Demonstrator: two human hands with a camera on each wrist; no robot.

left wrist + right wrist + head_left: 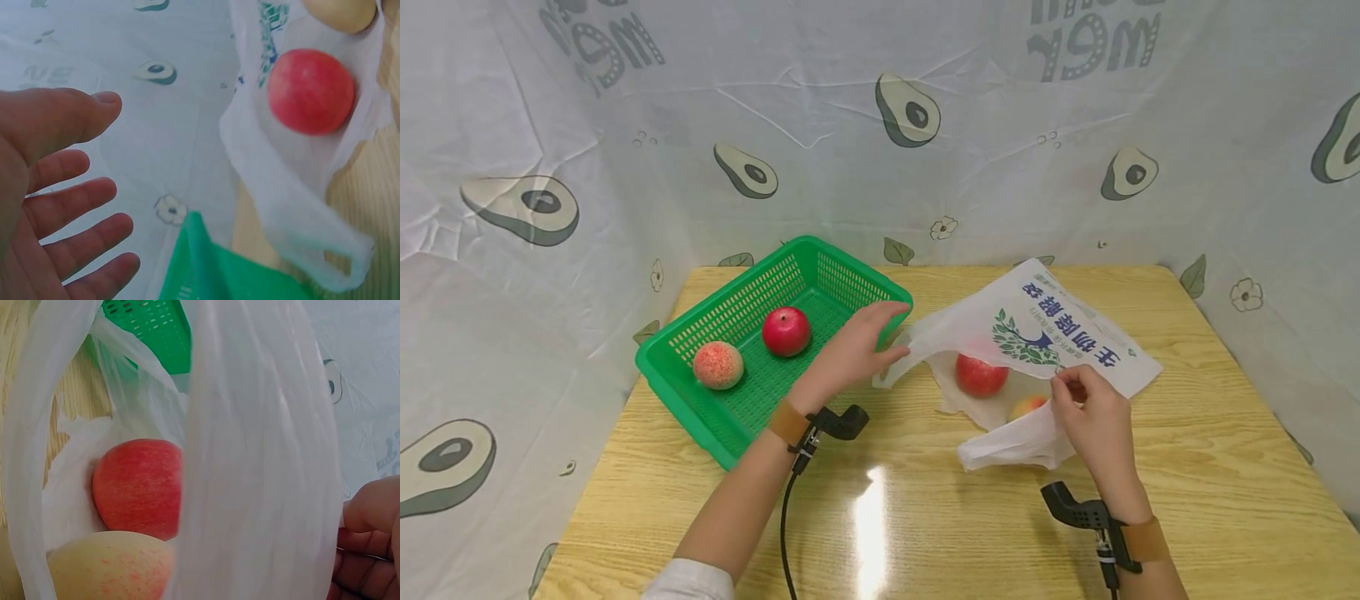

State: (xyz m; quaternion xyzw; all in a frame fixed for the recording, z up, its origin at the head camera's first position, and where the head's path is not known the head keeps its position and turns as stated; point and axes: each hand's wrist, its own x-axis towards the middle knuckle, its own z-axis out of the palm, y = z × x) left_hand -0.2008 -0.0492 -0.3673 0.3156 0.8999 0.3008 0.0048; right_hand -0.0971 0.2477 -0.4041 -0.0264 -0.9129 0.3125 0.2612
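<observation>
A white plastic bag (1075, 333) with green and blue print lies on its side, mouth gaping toward the left. Inside its opening sit a red apple (981, 375) and a yellowish peach (112, 565) with red speckles. My right hand (1093, 412) pinches the bag's edge between thumb and fingers. My left hand (850, 350) is held over the right side of the green basket (677, 417), fingers spread and nothing in them. Close by its fingertips is one bag handle (312, 237). In the basket are a dark red apple (786, 332) and a pink speckled peach (718, 365).
The wooden table (925, 533) stands against a hanging white cloth (835, 83) printed with avocados. A black cable (784, 525) runs from the left wrist camera (842, 423) down across the table.
</observation>
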